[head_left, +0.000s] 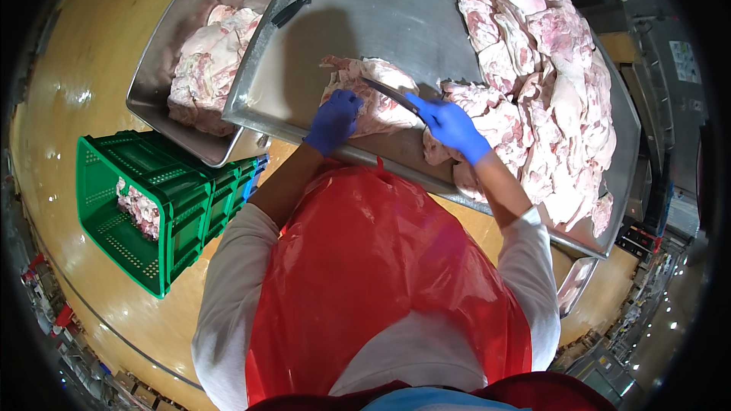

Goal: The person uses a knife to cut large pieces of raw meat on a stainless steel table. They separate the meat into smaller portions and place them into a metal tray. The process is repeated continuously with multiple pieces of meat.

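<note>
A pale pink slab of raw meat [384,110] lies on the steel table [403,7] near its front edge. My left hand [335,120], in a blue glove, is closed at the slab's left side, its fingers curled on the meat's edge. In my blue-gloved right hand [454,128] is a knife [387,91]. Its dark blade points left across the top of the slab; I cannot tell whether it is cutting in. Just right of my right hand begins a big heap of raw meat pieces [563,68].
A sharpening steel [293,9] with a black handle lies at the table's far left. Left of the table, a deep steel tub [156,80] holds meat. Below it stand stacked green crates [183,213], with scraps in the top one. A small tray [576,287] sits under the table's right corner.
</note>
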A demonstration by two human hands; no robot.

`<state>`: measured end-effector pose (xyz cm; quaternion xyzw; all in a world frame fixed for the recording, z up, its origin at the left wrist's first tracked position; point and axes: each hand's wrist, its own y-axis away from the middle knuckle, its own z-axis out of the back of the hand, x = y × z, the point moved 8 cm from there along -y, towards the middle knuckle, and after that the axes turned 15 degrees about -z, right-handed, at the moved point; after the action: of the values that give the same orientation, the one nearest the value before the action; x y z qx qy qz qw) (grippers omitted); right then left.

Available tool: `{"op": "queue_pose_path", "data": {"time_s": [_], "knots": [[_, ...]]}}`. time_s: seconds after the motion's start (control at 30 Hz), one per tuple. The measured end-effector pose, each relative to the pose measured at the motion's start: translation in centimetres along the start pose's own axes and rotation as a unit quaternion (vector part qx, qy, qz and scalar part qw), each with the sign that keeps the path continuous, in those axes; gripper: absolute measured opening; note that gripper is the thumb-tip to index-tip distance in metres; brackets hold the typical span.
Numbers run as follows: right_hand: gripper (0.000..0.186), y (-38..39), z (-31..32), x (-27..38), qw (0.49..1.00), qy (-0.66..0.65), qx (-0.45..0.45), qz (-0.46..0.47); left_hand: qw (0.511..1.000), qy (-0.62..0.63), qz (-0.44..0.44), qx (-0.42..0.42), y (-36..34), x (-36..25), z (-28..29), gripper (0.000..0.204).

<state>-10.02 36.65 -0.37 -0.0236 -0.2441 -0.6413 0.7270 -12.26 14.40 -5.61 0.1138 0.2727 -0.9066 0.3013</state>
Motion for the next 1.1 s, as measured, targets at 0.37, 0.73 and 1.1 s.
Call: {"op": "queue_pose_path", "data": {"time_s": [0.37, 0.73, 1.1], "knots": [[0.062, -4.0, 0.5, 4.1, 0.958, 0.239, 0.114, 0.110, 0.996, -0.074, -0.031, 0.027, 1.9, -1.3, 0.4, 0.017], [0.047, -2.8, -3.2, 2.4, 0.963, -0.159, -0.111, 0.190, 0.964, 0.147, -0.082, 0.206, -7.7, 2.4, 4.6, 0.033], [0.044, -1.3, -11.6, 0.7, 0.899, -0.401, 0.153, -0.084, 0.927, 0.121, -0.164, 0.314, -16.0, 0.0, 2.9, 0.034]]}}
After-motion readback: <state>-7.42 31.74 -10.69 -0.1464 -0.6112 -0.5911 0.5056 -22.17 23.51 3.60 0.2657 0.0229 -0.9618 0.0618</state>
